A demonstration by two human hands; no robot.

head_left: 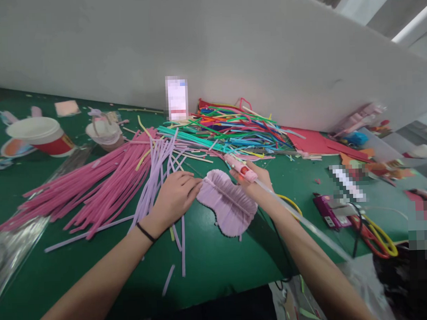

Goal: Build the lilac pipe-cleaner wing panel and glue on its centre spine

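Observation:
A lilac heart-shaped piece (229,204) made of pipe cleaners laid side by side lies on the green table (210,258). My left hand (174,196) rests palm down at its left edge, fingers curled and pressing on the piece. My right hand (254,179) is closed round a glue gun (240,167) with a pink tip, its nozzle at the top right of the piece; a clear glue stick (299,217) trails back along my forearm. Loose lilac pipe cleaners (154,180) lie under and beside my left hand.
A big fan of pink pipe cleaners (91,187) covers the left. A many-coloured heap (233,126) lies at the back by the white wall. Paper cups (41,135) stand far left. Red felt (318,142), scissors (375,238) and a purple packet (329,212) lie right.

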